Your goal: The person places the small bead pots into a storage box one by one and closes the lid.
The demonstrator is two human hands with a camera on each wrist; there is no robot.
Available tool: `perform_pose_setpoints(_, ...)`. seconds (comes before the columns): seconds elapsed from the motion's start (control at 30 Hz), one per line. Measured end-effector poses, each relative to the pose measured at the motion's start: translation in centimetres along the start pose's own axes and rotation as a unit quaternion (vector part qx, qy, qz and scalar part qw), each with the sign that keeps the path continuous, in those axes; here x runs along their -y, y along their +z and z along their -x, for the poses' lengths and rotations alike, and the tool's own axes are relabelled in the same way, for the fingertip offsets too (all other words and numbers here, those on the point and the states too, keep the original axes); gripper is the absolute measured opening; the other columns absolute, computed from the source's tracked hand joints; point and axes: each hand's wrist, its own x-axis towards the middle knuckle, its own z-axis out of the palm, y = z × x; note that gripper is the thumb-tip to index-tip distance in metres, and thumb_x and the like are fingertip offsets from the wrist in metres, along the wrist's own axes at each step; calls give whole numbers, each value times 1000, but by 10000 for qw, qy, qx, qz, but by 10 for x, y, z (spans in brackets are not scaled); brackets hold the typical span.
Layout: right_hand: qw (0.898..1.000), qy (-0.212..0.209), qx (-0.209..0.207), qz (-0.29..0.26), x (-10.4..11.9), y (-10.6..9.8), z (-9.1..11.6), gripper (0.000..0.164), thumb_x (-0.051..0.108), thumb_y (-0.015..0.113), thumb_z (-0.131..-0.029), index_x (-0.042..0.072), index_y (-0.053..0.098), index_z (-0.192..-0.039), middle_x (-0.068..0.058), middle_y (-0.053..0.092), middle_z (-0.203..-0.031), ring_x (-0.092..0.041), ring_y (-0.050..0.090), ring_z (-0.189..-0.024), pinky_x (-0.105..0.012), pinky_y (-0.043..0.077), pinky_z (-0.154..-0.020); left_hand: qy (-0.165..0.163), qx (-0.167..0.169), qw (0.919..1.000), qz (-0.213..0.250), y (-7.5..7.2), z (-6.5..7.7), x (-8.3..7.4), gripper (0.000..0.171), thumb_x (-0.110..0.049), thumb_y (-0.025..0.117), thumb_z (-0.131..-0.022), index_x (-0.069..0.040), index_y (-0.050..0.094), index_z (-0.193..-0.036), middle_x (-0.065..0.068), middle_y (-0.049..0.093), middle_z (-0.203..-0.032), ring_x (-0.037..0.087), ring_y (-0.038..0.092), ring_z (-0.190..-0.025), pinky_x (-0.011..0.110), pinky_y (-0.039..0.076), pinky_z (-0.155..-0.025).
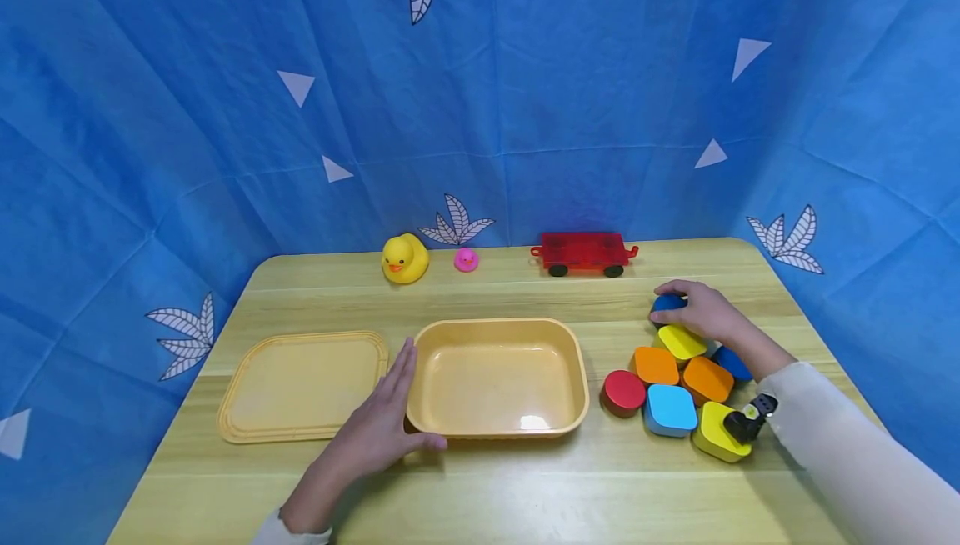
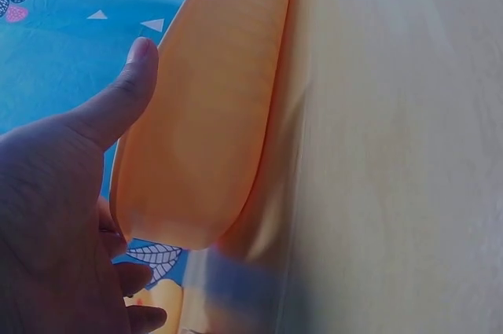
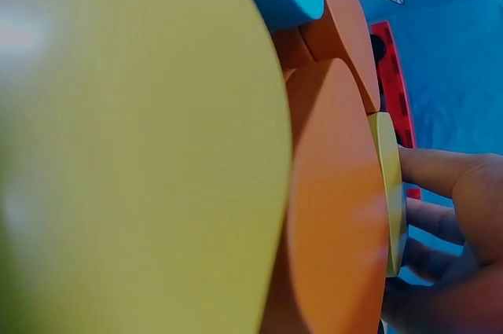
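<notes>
My left hand [image 1: 375,432] is spread at the left end of a peach plastic basin [image 1: 498,435]. Its fingers lie along the rim and the thumb points along the near side. In the left wrist view the basin's outer wall [image 2: 204,106] shows beside the thumb. Across the table, my right hand [image 1: 705,310] grips a dark blue round block [image 1: 666,303] between thumb and fingers. Just below that hand lies a yellow block [image 1: 681,342], with orange blocks [image 1: 656,365] closer in. From the right wrist, a near yellow block [image 3: 141,145] hides much of the scene.
A flat peach lid [image 1: 300,387] lies left of the basin. Along the back stand a yellow duck [image 1: 406,259], a small pink duck [image 1: 466,259] and a red wagon [image 1: 583,252]. A red round block [image 1: 623,392] and a light blue block [image 1: 671,410] sit right of the basin.
</notes>
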Motion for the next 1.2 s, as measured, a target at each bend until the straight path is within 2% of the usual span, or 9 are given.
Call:
perform_pose_setpoints(0.13,10000,80,-45,-3,1,-1,-1,62,28,70,-99,-7,49,-145,-39,39,-148,-57,42,-127,-70,40,-106,-77,21,9998,158,1,0,0,133,-64,80,-76,-18,-6,-167,0,-10,-174,42,29,-152,60,49,-103)
perform_pose_setpoints(0.27,9999,81,-80,51,5,-6,0,62,28,70,-99,-6,47,-146,-40,39,-149,-58,41,-128,-70,41,-106,-137,55,9994,305,2,1,0,133,-62,81,-77,-16,-5,-167,-1,-12,-174,45,39,-146,57,53,-98)
perform_pose_setpoints(0.4,9999,-66,-67,124,14,-12,4,62,28,69,-99,-5,48,-147,-39,39,-149,-58,41,-128,-71,41,-105,-159,78,9990,404,2,1,-1,133,-60,82,-77,-14,-5,-166,2,-12,-174,45,36,-147,57,48,-106)
perform_pose_setpoints(0.53,9993,-293,-48,236,27,-19,9,62,30,70,-99,-3,49,-147,-38,41,-149,-57,43,-128,-71,43,-103,-126,44,9989,453,1,1,-2,133,-59,83,-78,-13,-5,-166,5,-9,-174,45,36,-147,58,46,-108)
perform_pose_setpoints(0.73,9974,-687,-30,237,54,-20,16,62,31,72,-98,-1,50,-147,-35,47,-146,-54,48,-124,-64,53,-97,-80,1,9984,559,1,-1,-2,133,-55,85,-78,-13,-6,-166,6,-8,-174,45,32,-149,58,41,-113)
perform_pose_setpoints(0.97,9943,-1067,71,46,97,-6,25,62,31,74,-96,1,51,-145,-31,54,-139,-50,54,-120,-56,58,-91,-53,12,9967,813,2,-4,-1,134,-52,86,-79,-15,-7,-166,6,-9,-174,44,22,-153,60,33,-118)
perform_pose_setpoints(1.2,9853,-1702,119,19,131,21,26,57,23,77,-95,5,57,-144,-24,57,-140,-44,56,-123,-56,55,-97,-141,28,9928,1191,5,-7,1,133,-50,87,-79,-16,-7,-166,8,-3,-174,37,13,-157,58,22,-123)
